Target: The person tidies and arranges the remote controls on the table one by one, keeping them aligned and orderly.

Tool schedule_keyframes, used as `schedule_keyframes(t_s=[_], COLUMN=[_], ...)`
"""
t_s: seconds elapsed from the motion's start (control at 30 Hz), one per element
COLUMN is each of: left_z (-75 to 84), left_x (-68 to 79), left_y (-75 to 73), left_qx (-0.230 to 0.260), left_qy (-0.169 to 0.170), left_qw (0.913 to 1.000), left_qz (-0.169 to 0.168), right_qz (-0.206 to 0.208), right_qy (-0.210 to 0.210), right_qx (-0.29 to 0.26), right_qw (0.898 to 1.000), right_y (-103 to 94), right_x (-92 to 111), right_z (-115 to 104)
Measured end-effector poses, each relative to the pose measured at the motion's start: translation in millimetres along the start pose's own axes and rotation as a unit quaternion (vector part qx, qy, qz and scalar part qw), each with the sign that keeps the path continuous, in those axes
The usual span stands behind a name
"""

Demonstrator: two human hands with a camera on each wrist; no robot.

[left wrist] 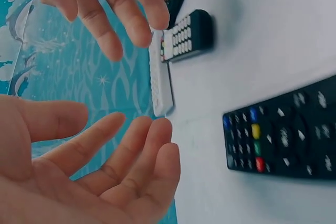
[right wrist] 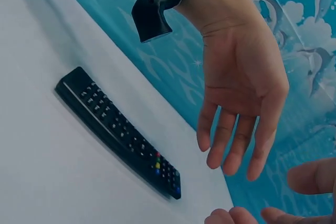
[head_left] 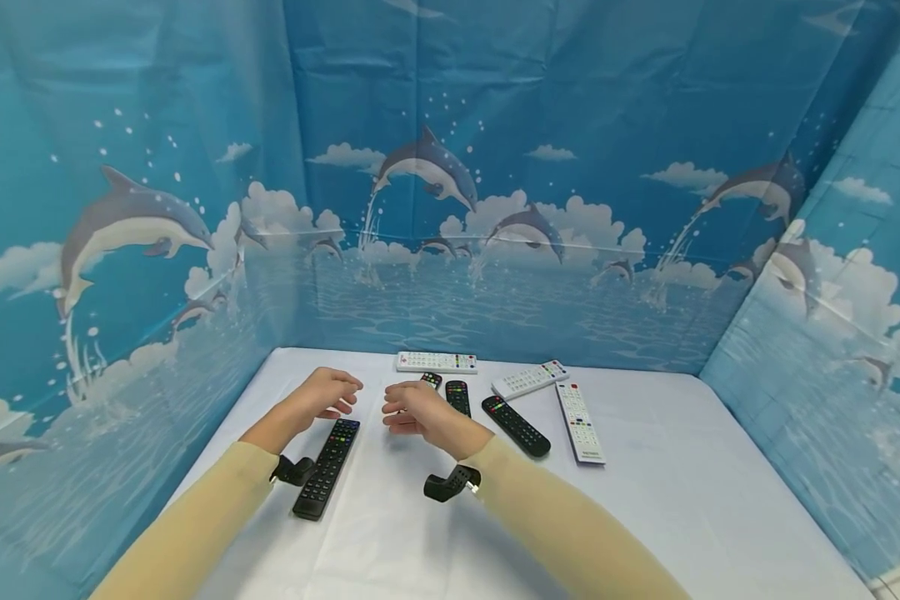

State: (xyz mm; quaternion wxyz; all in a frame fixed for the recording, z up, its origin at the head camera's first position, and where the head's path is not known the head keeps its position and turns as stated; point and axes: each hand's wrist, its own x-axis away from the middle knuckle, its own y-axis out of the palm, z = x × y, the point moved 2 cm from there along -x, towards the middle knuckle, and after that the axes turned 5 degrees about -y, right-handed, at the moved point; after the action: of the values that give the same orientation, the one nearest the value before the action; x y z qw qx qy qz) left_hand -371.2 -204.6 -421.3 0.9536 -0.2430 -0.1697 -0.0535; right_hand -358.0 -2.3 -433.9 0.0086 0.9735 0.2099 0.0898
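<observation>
Hovering above the white cloth-covered table, the left hand and the right hand are being held near each other but apart, the palms being turned roughly inward. Nothing is being gripped by either hand; the fingers are being left relaxed and slightly bent, probably because no object is being carried.

The long black plastic remote control is being supported by the table nearer to its left edge than to its right edge. It is being seen lower than the left hand, on the near side of the fingers, and to the left of the right hand; by neither hand is it being touched. Its end with coloured keys is being pointed towards the far edge, and its button face is being shown upward, perhaps for easy reading.

A short black remote with pale keys and a slim black remote are being partly hidden by the right hand in the head view. Along the far edge, a white rectangular plastic remote is being supported. Towards the far right corner, a rounded black remote, a slanted white remote and a narrow white remote are being displayed; whether some are touching cannot be told.
</observation>
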Motion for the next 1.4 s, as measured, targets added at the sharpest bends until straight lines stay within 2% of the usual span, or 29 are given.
schedule_keyframes(t_s=[0.23,0.37,0.57,0.73,0.93,1.13,1.4], left_z=[11.7,15.3,23.5,25.9,19.4,9.7,5.0], left_x=[-25.6,-36.8,-51.4,-62.3,-74.5,-78.8,-83.5], left_y=[15.0,25.4,37.1,43.1,49.9,60.9,67.5], left_qx=[0.096,0.121,0.155,0.195,0.225,0.227,0.214], left_qy=[-0.021,-0.023,-0.01,-0.013,-0.042,-0.053,-0.062], left_qw=[0.9947,0.9911,0.9844,0.9749,0.9666,0.9651,0.9674], left_qz=[-0.028,-0.052,-0.084,-0.106,-0.116,-0.119,-0.12], right_qz=[0.069,0.104,0.131,0.14,0.151,0.159,0.136], right_qy=[0.027,0.043,0.048,0.056,0.069,0.08,0.081], right_qx=[-0.008,-0.024,-0.051,-0.078,-0.112,-0.149,-0.197], right_qw=[0.997,0.993,0.989,0.985,0.98,0.973,0.968], right_y=[-25.2,-37.4,-52.8,-57.5,-54.5,-53.4,-53.9], right_x=[-12,-17,-23,-26,-29,-32,-28], right_z=[-3,2,9,11,14,23,25])
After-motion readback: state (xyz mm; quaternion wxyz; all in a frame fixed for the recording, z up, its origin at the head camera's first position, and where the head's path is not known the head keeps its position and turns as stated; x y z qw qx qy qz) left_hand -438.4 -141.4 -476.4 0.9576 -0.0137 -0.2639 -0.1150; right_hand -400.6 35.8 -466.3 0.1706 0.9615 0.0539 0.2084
